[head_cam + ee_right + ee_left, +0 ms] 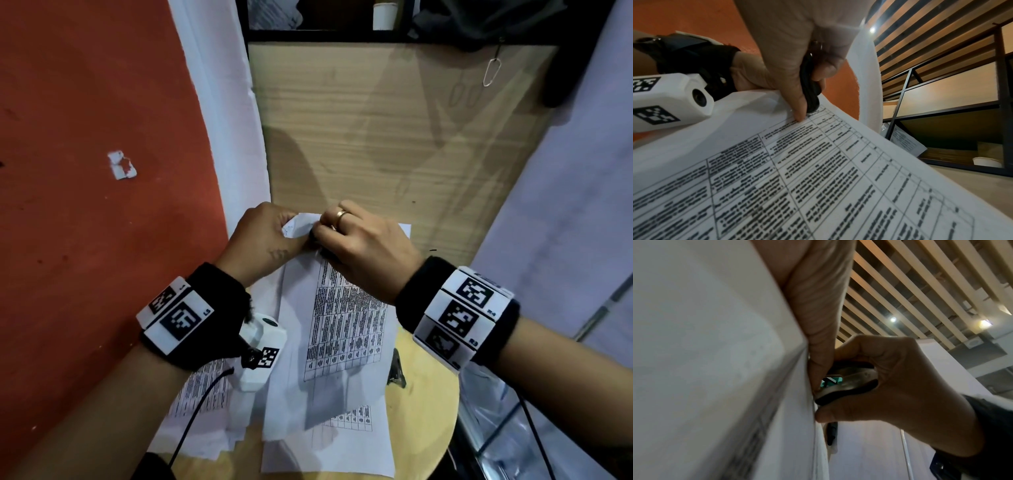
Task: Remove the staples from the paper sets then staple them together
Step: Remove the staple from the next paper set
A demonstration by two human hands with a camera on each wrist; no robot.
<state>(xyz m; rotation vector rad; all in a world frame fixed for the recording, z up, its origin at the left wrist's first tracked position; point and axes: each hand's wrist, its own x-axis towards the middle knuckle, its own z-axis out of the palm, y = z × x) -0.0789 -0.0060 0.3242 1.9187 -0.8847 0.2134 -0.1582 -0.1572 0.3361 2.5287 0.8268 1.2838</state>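
A stapled paper set (342,308) printed with a table is lifted off the round table, its top corner raised. My left hand (291,224) pinches that folded corner (301,224). My right hand (318,238) grips a black staple remover (312,235) and holds it against the same corner. In the left wrist view the remover's metal jaws (846,382) sit at the paper's edge (715,353), squeezed between the right thumb and fingers. The right wrist view shows the remover (810,84) touching the printed sheet (818,162). The staple itself is hidden.
More printed paper sets (202,394) (329,445) lie on the round yellow table (428,394). A small black object (396,373) lies at the table's right side. A wooden panel (376,120) stands behind, a red wall (85,171) to the left.
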